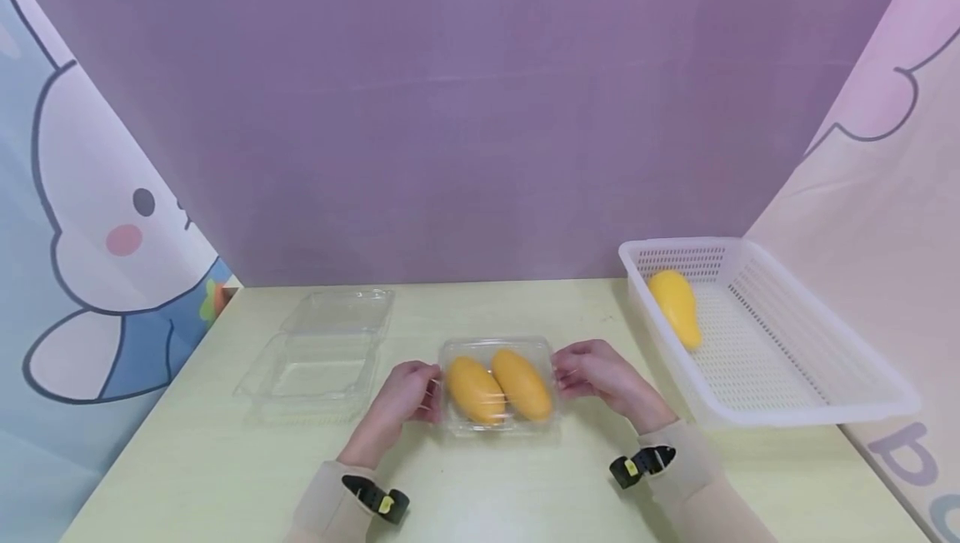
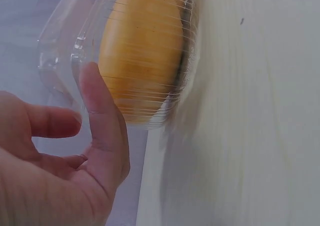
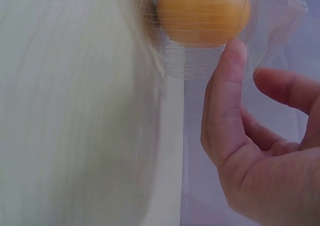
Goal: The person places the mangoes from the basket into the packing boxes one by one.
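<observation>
A clear plastic clamshell box (image 1: pixel 495 347) with its lid down stands on the table in the head view. Two yellow mangoes (image 1: pixel 476 391) lie side by side inside it. At the box's left side is my left hand (image 1: pixel 408 397), its thumb and fingers about the rim; the left wrist view shows the forefinger (image 2: pixel 97 100) against the plastic and the thumb opposite. My right hand (image 1: pixel 600 372) pinches the right side likewise, forefinger (image 3: pixel 230 80) touching the ribbed wall. The wrist views hide parts of the box beyond their edges.
An open clear clamshell box (image 1: pixel 322 360) lies at the left of the table (image 1: pixel 480 493). On the right is a white plastic basket (image 1: pixel 817 301), slotted, with one mango (image 1: pixel 675 306) at its left wall. A purple backdrop (image 1: pixel 480 110) rises behind the table.
</observation>
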A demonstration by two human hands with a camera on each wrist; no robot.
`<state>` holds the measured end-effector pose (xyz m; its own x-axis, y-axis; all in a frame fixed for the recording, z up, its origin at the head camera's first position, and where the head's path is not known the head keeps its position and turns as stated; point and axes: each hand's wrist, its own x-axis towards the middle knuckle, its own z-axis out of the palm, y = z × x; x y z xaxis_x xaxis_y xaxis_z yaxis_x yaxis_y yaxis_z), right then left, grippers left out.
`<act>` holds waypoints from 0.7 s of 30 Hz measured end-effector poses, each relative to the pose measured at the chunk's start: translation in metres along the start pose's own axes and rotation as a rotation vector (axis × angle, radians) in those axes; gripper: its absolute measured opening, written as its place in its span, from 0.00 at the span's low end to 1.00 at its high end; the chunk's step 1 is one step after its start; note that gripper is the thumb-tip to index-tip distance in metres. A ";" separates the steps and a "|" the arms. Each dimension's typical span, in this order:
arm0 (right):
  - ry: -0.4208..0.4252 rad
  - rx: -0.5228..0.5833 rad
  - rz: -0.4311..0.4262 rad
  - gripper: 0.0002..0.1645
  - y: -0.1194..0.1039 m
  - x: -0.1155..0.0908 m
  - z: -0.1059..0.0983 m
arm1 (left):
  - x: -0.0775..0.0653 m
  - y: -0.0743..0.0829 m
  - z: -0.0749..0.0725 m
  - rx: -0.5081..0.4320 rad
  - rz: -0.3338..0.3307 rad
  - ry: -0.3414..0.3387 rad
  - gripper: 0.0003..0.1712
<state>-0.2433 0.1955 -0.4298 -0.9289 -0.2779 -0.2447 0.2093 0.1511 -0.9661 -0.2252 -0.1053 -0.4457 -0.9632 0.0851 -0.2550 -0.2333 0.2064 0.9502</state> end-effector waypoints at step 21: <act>0.061 -0.052 0.063 0.13 -0.003 0.017 0.002 | 0.000 -0.001 0.002 0.016 0.021 0.006 0.14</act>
<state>-0.2590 0.1888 -0.4307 -0.9315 -0.2083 -0.2983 0.2537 0.2159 -0.9429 -0.2245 -0.1037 -0.4467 -0.9687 0.0841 -0.2335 -0.2105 0.2205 0.9524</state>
